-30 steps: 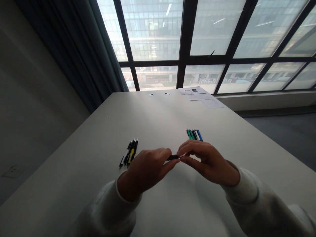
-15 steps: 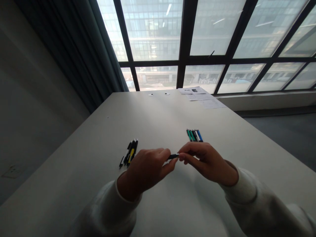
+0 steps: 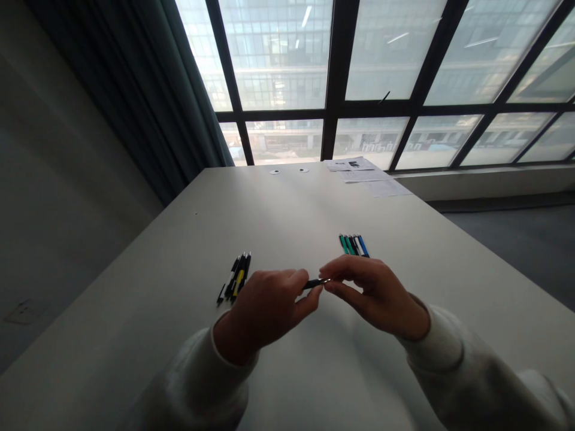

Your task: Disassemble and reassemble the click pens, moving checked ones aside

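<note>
A black pen (image 3: 313,284) with a silvery tip is held above the table, lying nearly level and pointing right. My left hand (image 3: 272,308) is closed on its barrel, which is mostly hidden behind the fingers. At the silvery end, the thumb and fingertips of my right hand (image 3: 375,293) pinch around the tip. Beyond my left hand lies a bunch of black pens (image 3: 236,278), some with white or yellow parts. Past my right hand is a row of pens (image 3: 354,245) in green, black, white and blue, its near ends covered by the hand.
The white table (image 3: 278,221) stretches to the window. Printed sheets (image 3: 359,170) lie at its far right corner, and two small white items (image 3: 290,171) sit near the far edge. A dark curtain (image 3: 148,90) hangs at the left.
My right fingers have shifted and loosened a little at the pen's end, showing more of its silvery tip. My left hand has barely moved.
</note>
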The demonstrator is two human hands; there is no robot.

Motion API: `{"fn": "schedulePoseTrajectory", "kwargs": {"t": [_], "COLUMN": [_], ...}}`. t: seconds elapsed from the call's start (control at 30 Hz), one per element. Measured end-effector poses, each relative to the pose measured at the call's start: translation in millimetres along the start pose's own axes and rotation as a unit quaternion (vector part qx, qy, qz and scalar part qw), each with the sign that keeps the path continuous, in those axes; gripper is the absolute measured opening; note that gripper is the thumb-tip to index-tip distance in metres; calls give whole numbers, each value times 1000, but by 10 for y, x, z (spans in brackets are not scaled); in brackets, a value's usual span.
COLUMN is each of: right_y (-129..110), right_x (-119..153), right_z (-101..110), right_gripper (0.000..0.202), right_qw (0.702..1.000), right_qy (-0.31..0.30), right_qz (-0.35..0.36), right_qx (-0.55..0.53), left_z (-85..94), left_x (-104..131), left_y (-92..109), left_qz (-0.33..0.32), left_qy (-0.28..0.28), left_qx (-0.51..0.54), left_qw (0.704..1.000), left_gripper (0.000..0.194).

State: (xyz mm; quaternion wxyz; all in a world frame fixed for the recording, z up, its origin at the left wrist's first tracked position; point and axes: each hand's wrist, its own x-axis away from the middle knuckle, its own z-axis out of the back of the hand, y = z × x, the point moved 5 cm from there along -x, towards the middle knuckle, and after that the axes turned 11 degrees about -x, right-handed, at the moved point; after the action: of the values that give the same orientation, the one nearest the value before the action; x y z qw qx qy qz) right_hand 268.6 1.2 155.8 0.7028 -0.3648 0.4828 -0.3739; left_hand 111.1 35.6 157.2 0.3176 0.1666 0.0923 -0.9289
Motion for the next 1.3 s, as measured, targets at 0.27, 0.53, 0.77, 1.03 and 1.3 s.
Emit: {"fn": "schedulePoseTrajectory", "kwargs": {"t": [0.27,0.53,0.77,1.03,1.3], "right_y": [39,-85,-39,10,124], "right_x": [2,-4,8,17,41], "right_z": [-34,11,-1,13,-29], "right_gripper": [17,12,17,12,14], "right_qw": [998,996,998,999,987], "right_qy": [-44,-13,-8,10,31], "right_qz": [-41,86,58,18,-47], "right_qx": [0,24,-6,-26,-152], "left_z": [1,-24,1,29,59], "left_x": [-5,17,6,19,14], "left_y": [15,-6,-10,-42,-26], "left_qz": [-15,-1,18,35,42], "left_qy": [-4,4,16,38,67], "left_qx": [7,0,-1,-12,29], "left_qw": [1000,1000,1000,999,996], "left_gripper": [32,31,30,40,28]}}
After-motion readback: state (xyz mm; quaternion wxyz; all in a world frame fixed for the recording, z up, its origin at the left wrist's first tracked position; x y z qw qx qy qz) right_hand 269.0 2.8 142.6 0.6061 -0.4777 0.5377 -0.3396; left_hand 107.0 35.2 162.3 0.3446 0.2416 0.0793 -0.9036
